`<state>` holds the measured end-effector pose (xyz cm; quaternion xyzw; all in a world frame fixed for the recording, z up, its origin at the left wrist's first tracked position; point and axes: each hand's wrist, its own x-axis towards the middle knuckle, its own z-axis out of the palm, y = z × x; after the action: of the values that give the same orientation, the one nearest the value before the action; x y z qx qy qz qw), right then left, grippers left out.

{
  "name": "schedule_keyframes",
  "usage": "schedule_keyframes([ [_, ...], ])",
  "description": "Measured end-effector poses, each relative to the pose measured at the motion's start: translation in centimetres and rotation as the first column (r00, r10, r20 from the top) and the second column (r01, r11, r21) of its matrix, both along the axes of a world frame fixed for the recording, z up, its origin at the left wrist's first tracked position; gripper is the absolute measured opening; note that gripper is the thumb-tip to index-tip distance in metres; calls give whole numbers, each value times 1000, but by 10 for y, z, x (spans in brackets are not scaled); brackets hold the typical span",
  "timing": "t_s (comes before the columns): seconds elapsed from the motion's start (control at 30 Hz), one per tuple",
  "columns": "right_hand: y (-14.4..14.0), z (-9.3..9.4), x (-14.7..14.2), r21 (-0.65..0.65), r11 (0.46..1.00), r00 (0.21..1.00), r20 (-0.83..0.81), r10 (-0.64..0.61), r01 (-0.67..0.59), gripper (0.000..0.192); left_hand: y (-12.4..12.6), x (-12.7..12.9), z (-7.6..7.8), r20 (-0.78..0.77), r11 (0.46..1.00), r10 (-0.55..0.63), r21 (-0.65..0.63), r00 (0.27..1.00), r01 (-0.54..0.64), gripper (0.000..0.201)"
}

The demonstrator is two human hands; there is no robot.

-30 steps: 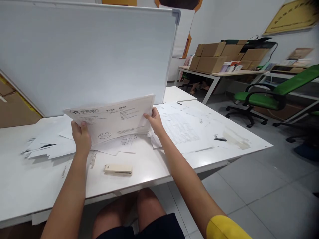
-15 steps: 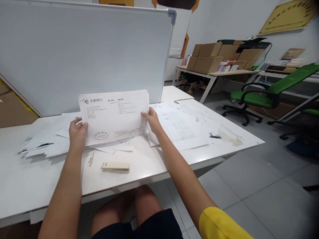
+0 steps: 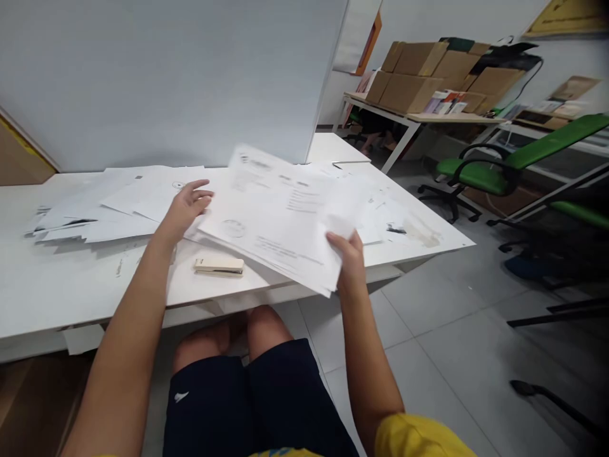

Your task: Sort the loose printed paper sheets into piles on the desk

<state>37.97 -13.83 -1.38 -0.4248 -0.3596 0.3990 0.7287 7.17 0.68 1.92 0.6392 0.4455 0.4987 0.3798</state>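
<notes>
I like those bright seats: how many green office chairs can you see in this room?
2: one green chair stands beside the far box-laden table; part of a second chair shows at the right edge. Others may be out of view.
</notes>
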Motion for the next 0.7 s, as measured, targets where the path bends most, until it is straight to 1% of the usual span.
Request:
schedule_keyframes([
  [0.03, -22, -10, -2, 5, 991, 990, -49, -132, 132, 49, -11, 9, 3, -66, 1000, -9, -2, 998, 9, 62],
  [0.07, -42, -21, -7, 1, 968, 964, -100, -248, 249, 50, -22, 17, 6, -136, 1000, 2, 9, 991, -1, 58],
  [0.1, -59, -32, -15, -28, 946, 934, -151, -324, 323, 50, -33, 25, 8, -215, 999, 23, 30, 976, -16, 54],
  [0.13, -73, -42, -25, -82, 935, 913, -202, -355, 345, 49, -43, 33, 9, -304, 998, 42, 56, 952, -26, 51],
  [0.17, -84, -52, -36, -139, 944, 910, -254, -327, 300, 48, -52, 40, 8, -400, 996, 54, 83, 915, -22, 49],
  [0.2, -93, -61, -48, -191, 959, 915, -306, -262, 211, 45, -59, 47, 6, -494, 995, 54, 103, 868, -3, 47],
  [0.23, -99, -69, -60, -238, 968, 920, -354, -167, 85, 40, -65, 53, 3, -577, 994, 47, 112, 815, 22, 47],
  [0.3, -106, -81, -79, -295, 945, 909, -417, 7, -143, 28, -73, 63, -7, -696, 992, 36, 109, 717, 56, 47],
  [0.33, -108, -84, -86, -307, 925, 902, -424, 77, -223, 22, -74, 67, -12, -732, 993, 37, 105, 680, 60, 48],
  [0.37, -110, -85, -92, -313, 908, 901, -412, 133, -277, 21, -75, 69, -16, -755, 993, 41, 103, 654, 56, 49],
  [0.4, -111, -85, -95, -312, 896, 904, -386, 184, -316, 23, -75, 71, -20, -766, 994, 44, 100, 642, 50, 50],
  [0.47, -113, -82, -98, -310, 878, 913, -301, 274, -365, 33, -73, 72, -24, -755, 995, 48, 91, 654, 33, 51],
  [0.5, -114, -79, -98, -321, 871, 920, -252, 299, -371, 37, -73, 72, -25, -745, 996, 47, 83, 666, 23, 52],
  [0.6, -120, -70, -95, -386, 863, 945, -108, 308, -326, 43, -72, 71, -26, -734, 999, 33, 49, 678, 4, 53],
  [0.67, -127, -64, -92, -452, 842, 951, -54, 304, -295, 44, -72, 71, -26, -727, 998, 44, 55, 686, -7, 52],
  [0.7, -130, -61, -90, -479, 827, 949, -41, 313, -293, 45, -72, 70, -26, -708, 998, 51, 58, 704, -13, 51],
])
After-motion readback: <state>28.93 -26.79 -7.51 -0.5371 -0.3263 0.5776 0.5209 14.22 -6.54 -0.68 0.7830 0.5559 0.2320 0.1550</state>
